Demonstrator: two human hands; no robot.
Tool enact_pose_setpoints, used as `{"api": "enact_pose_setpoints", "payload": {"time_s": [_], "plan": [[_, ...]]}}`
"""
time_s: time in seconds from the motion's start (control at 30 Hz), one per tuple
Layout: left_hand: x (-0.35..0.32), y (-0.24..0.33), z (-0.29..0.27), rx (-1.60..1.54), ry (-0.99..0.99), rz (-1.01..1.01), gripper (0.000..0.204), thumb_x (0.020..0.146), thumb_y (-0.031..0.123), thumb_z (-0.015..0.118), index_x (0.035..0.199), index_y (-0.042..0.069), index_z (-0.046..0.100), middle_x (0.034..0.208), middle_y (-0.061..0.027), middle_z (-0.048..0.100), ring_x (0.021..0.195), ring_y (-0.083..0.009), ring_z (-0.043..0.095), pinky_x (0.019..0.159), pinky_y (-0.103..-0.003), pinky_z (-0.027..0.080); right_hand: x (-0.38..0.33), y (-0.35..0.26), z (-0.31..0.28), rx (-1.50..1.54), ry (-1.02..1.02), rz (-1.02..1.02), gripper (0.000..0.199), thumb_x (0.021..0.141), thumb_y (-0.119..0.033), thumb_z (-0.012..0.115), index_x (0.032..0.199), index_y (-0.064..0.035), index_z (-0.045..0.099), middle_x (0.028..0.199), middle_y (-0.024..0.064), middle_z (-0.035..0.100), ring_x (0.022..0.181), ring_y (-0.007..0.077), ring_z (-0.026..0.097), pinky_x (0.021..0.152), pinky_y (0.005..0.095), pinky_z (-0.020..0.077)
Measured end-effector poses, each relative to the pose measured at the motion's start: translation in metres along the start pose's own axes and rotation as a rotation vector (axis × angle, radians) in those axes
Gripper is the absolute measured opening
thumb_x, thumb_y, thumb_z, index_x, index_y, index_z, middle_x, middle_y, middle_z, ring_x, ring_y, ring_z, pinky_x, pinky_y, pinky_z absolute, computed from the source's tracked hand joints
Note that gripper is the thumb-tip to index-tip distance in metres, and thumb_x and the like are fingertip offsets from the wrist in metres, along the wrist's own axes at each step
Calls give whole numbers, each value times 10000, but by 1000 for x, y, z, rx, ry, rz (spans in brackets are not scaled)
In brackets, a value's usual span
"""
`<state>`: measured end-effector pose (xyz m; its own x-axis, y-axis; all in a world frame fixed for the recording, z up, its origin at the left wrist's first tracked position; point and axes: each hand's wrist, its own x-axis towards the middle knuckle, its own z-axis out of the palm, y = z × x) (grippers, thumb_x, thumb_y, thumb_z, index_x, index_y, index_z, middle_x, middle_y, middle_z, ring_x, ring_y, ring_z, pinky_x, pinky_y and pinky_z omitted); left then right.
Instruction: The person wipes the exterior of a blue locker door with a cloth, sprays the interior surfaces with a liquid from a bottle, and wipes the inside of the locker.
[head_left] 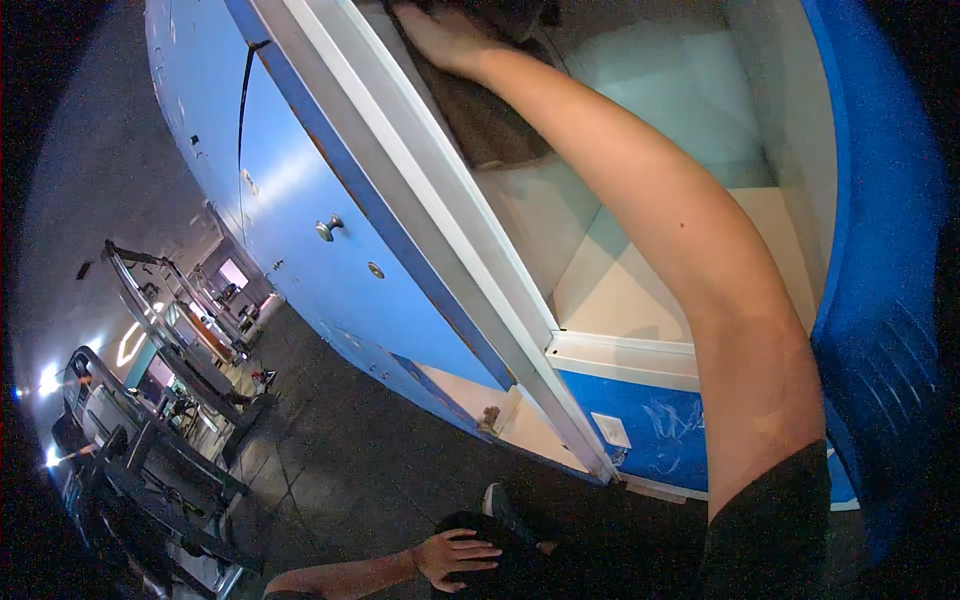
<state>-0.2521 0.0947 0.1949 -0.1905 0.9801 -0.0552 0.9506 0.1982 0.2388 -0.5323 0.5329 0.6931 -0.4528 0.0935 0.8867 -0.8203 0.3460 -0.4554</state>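
The right hand reaches far into an open locker compartment and lies over a dark brown item, apparently soft, whose exact kind I cannot tell. The item sits at the far left inside, beside the white door frame; most of what shows of it spreads nearer than the hand and to its right, below the wrist. The fingers run into shadow at the far edge of view, so I cannot tell whether this grip is apart, together or clamped on the item. The forearm crosses the compartment from the near right, where a black sleeve covers its upper part.

Near and left of centre, the left hand rests on a dark-clothed leg, its grip loose, fingers apart and holding nothing. A shoe shows just beyond it.

To the left stand blue locker doors, one with a metal knob. Farther left, gym machines stand on a dark floor.
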Motion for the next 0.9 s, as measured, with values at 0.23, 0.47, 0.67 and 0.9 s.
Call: {"api": "enact_pose_setpoints", "payload": {"time_s": [0.23, 0.47, 0.67, 0.9], "plan": [[-3, -5, 0, 7, -29, 8, 693, 909, 474, 502, 1528, 183, 392, 1615, -36, 312, 1451, -236, 356, 1191, -496, 238, -24, -1, -23, -2, 61, 92, 968, 943, -718, 194, 1487, 67, 352, 1558, 295, 287, 1485, 390, 233, 1219, 431, 169], [-2, -7, 3, -43, 5, 24, 693, 905, 475, 512, 1522, 179, 403, 1608, -44, 325, 1450, -237, 360, 1193, -502, 232, 5, -14, 12, -89, 64, 88, 951, 945, -711, 204, 1463, 63, 398, 1535, 310, 317, 1470, 414, 261, 1210, 455, 200], [-5, -8, 3, 3, -48, 29, 708, 901, 476, 517, 1530, 179, 385, 1617, -41, 305, 1455, -237, 350, 1196, -505, 226, 51, -10, 54, 67, 162, 68, 696, 1006, -541, 298, 1430, -18, 473, 1477, 270, 433, 1385, 419, 397, 1180, 467, 276], [-1, -4, 0, 1, -27, 4, 700, 900, 476, 520, 1524, 182, 398, 1608, -47, 325, 1447, -240, 365, 1193, -503, 240, -37, -17, -19, -9, 142, 67, 896, 962, -673, 235, 1513, 28, 322, 1575, 281, 265, 1475, 400, 257, 1216, 442, 185]]}}
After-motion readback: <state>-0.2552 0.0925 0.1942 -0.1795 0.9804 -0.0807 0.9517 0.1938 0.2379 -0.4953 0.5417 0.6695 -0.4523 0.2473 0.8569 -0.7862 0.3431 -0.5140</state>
